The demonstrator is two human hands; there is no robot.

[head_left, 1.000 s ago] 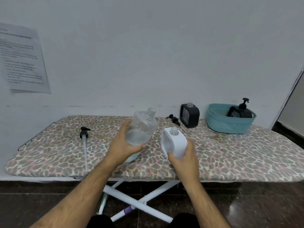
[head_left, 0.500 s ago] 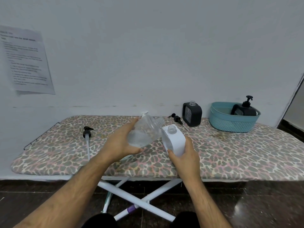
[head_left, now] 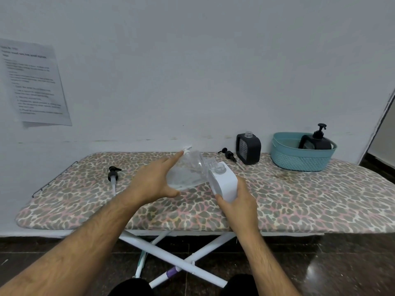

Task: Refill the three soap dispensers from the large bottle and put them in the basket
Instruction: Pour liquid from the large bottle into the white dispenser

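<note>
At frame centre my left hand (head_left: 149, 182) grips the tilted bottle (head_left: 186, 171), mouth beside the white dispenser (head_left: 224, 182) my right hand (head_left: 239, 201) holds. The sheet (head_left: 34, 82) at upper left is unreadable.

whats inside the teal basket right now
One black soap dispenser with its pump fitted leans inside the teal basket. The basket's wall hides the dispenser's lower part and the basket floor, so anything lying low in there cannot be seen.

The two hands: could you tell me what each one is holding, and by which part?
Left hand grips the large clear bottle round its lower body; right hand holds the white dispenser at its base.
</note>
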